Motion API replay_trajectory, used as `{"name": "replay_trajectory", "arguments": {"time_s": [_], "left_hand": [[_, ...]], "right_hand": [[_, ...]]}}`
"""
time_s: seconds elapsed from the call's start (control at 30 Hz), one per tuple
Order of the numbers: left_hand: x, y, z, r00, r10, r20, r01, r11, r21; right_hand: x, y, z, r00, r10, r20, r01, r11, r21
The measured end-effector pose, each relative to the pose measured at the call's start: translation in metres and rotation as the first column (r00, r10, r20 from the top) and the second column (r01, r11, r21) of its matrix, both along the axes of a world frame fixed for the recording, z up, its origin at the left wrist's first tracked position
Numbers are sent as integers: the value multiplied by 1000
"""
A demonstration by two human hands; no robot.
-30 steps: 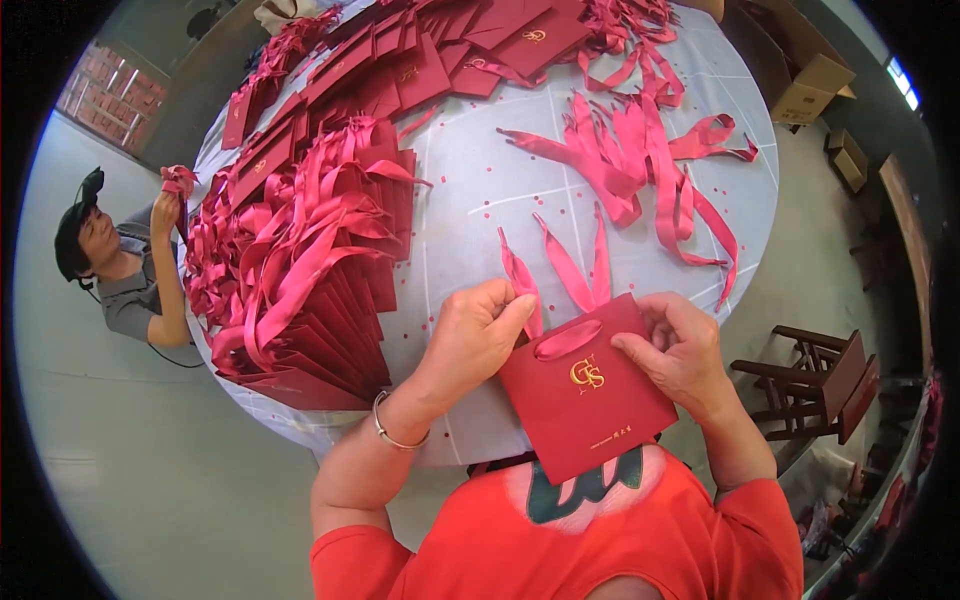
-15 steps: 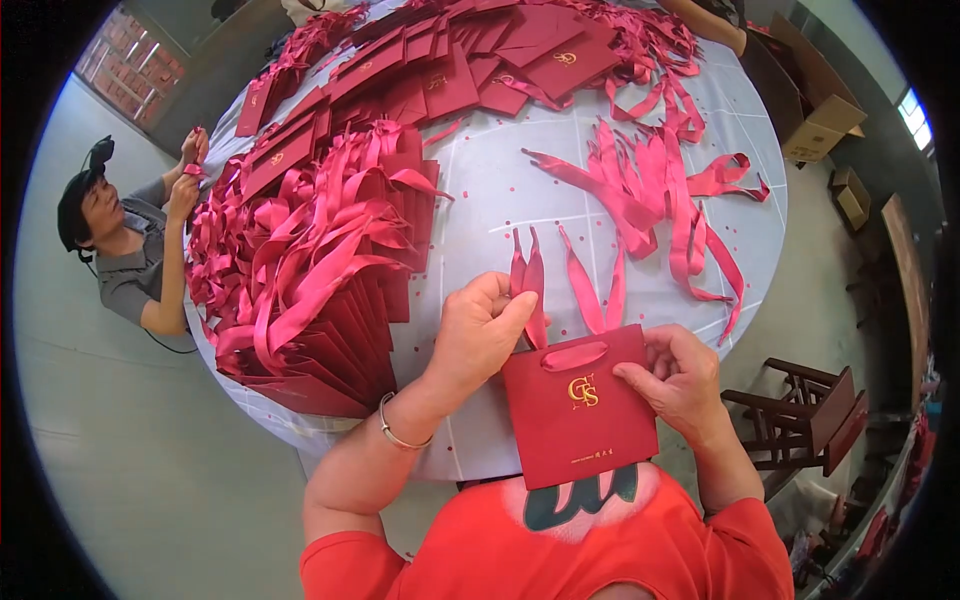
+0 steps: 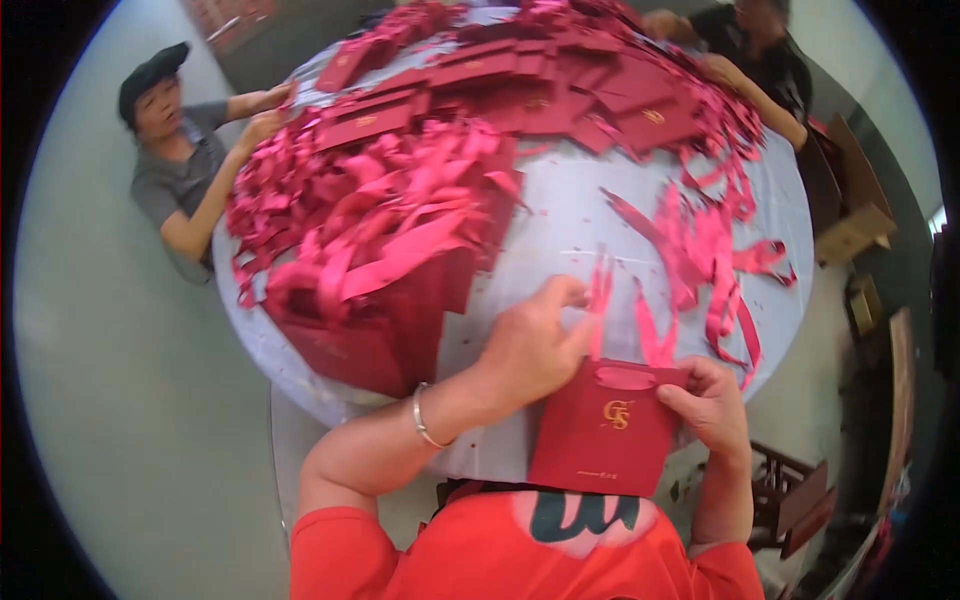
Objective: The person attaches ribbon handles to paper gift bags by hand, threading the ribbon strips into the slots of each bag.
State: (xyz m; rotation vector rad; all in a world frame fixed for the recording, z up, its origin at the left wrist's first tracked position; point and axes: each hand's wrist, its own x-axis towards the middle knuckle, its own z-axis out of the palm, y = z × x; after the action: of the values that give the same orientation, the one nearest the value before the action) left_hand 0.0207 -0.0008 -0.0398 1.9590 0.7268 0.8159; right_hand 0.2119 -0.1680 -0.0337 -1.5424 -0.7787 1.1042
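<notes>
A small dark red paper gift bag (image 3: pixel 600 440) with a gold emblem lies near the table's front edge, close to my shirt. My right hand (image 3: pixel 712 405) grips its upper right corner, thumb on the front face. A pink ribbon (image 3: pixel 628 377) threads through the top of the bag, its tails pointing up the table. My left hand (image 3: pixel 540 335), wearing a bangle, has thumb and fingers curled at the left ribbon tail (image 3: pixel 599 290), seemingly pinching it; motion blurs the fingertips. The right ribbon tail (image 3: pixel 655 335) lies loose.
Standing ribboned bags (image 3: pixel 370 300) crowd the left of the white-covered table (image 3: pixel 560 215). Flat red bags (image 3: pixel 560 95) heap across the back; loose pink ribbons (image 3: pixel 705 245) lie right. Co-workers stand at left (image 3: pixel 180 150) and far right (image 3: pixel 765 70). A wooden stool (image 3: pixel 790 495) and cardboard box (image 3: pixel 855 200) are at right.
The view has shifted, so the table and bags appear farther right and the far-right co-worker shows more. My left hand stays at the left ribbon tail, its fingers blurred; my right still grips the bag.
</notes>
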Motion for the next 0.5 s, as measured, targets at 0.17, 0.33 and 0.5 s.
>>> {"name": "replay_trajectory", "arguments": {"time_s": [0.17,0.33,0.5], "left_hand": [[-25,-15,49,981,34,193,-157,728,668],[-87,-35,110,935,47,352,-316,561,765],[-165,-6,102,624,360,694,-737,565,370]], "right_hand": [[-8,1,32,951,-169,257,114,970,215],[-61,21,59,972,-207,110,144,897,417],[-130,68,71,984,94,153,-159,850,502]]}}
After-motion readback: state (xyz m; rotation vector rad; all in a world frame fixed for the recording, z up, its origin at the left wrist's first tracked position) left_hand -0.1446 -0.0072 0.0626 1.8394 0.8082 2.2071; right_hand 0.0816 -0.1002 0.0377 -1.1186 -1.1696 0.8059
